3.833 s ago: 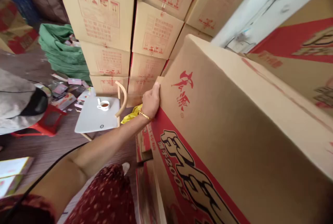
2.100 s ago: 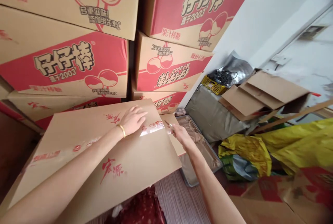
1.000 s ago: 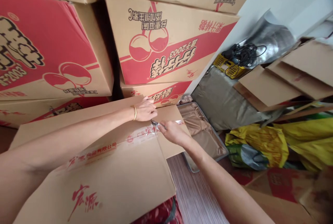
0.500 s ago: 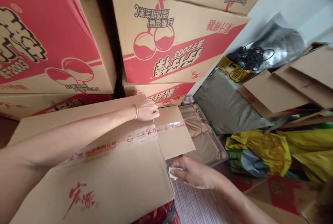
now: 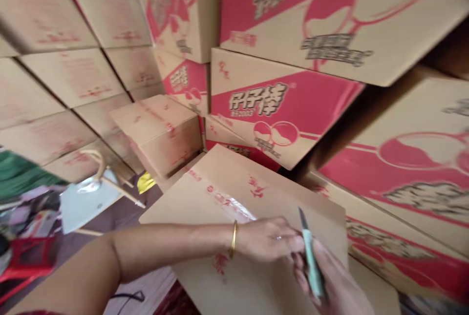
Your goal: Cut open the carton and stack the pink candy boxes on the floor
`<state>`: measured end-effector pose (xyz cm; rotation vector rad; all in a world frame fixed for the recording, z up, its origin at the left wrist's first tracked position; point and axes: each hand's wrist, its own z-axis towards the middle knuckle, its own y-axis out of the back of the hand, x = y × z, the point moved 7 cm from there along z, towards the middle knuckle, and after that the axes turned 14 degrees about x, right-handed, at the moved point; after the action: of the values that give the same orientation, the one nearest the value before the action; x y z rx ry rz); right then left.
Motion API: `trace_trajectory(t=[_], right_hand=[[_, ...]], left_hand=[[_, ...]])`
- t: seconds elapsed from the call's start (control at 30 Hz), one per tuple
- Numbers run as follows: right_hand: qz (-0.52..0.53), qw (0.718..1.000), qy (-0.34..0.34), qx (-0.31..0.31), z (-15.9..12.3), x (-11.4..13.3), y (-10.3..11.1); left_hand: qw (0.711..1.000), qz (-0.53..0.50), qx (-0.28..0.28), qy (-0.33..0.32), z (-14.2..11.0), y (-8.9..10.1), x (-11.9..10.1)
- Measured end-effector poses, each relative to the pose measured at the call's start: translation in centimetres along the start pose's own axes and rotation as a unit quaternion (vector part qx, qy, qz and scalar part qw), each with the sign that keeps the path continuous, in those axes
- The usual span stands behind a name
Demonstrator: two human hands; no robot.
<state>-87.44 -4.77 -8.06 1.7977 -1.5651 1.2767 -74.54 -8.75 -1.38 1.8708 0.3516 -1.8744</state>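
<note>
A brown cardboard box with red print and a clear tape seam lies in front of me. My left hand, with a gold bangle at the wrist, rests flat on its top, fingers stretched toward the right. My right hand is at the box's lower right, closed around a small utility knife with a pale green handle. The blade points up, just beside the left fingertips. The picture is blurred by motion.
Stacked red-and-brown cartons rise close behind and to the right of the box. More plain cartons fill the left. A white chair, a red stool and green bags stand at the far left on the floor.
My view has swung left. The right hand has come up from beside the box to its top with the knife raised. The left hand stays on the box top.
</note>
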Motion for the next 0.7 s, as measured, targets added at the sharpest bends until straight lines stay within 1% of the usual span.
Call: trace_trajectory(t=[0.03,0.07,0.1,0.13,0.2,0.23,0.27,0.3,0.33,0.37,0.4,0.43,0.47,0.5,0.53,0.6,0.67,0.7], right_hand=[[-0.019,0.999,0.009,0.026,1.4,0.7,-3.4],[-0.032,0.998,0.018,0.050,2.5,1.3,-6.6],[-0.038,0.996,0.022,0.071,3.5,1.6,-9.5],[-0.036,0.995,0.021,0.095,4.3,1.8,-12.3],[-0.031,0.988,0.001,0.154,5.8,1.8,-17.1],[-0.046,0.980,-0.013,0.194,6.6,1.7,-19.2],[-0.087,0.967,-0.020,0.238,7.4,1.8,-21.2],[-0.160,0.950,-0.011,0.269,8.5,2.2,-22.9],[-0.255,0.925,0.016,0.280,9.8,2.8,-24.3],[-0.357,0.892,0.064,0.269,11.5,3.8,-25.4],[-0.450,0.850,0.126,0.243,13.2,5.0,-26.5],[-0.527,0.801,0.190,0.211,15.0,6.2,-27.7],[-0.586,0.751,0.241,0.185,16.7,7.1,-28.8],[-0.632,0.706,0.269,0.169,18.6,7.7,-29.8],[-0.674,0.666,0.276,0.165,20.5,7.9,-30.6],[-0.750,0.593,0.240,0.165,24.0,7.7,-31.8],[-0.801,0.534,0.202,0.177,26.1,7.3,-32.3],[-0.818,0.509,0.196,0.186,26.6,7.1,-32.5]], left_hand=[[0.996,-0.080,-0.038,0.003,-1.4,-0.3,0.8],[0.985,-0.140,-0.094,0.022,-3.1,-0.2,1.7],[0.971,-0.174,-0.159,0.049,-5.0,0.2,2.4],[0.955,-0.187,-0.219,0.076,-7.1,0.9,2.8],[0.931,-0.184,-0.297,0.103,-11.5,2.8,2.8],[0.920,-0.182,-0.332,0.100,-13.9,4.1,2.6],[0.907,-0.183,-0.369,0.087,-16.4,5.6,2.4],[0.891,-0.185,-0.410,0.068,-19.0,7.3,2.3],[0.873,-0.187,-0.447,0.050,-21.6,9.1,2.3],[0.856,-0.185,-0.481,0.041,-24.2,10.8,2.6],[0.843,-0.179,-0.505,0.046,-26.6,12.4,3.0],[0.836,-0.166,-0.519,0.066,-28.8,13.8,3.7],[0.834,-0.149,-0.522,0.100,-30.6,15.0,4.6],[0.836,-0.132,-0.514,0.141,-32.1,16.0,5.7],[0.839,-0.126,-0.497,0.181,-33.2,16.8,6.9],[0.850,-0.145,-0.446,0.242,-34.5,17.6,9.6],[0.863,-0.147,-0.406,0.264,-34.9,18.3,11.7],[0.872,-0.123,-0.394,0.264,-35.0,18.9,12.2]])
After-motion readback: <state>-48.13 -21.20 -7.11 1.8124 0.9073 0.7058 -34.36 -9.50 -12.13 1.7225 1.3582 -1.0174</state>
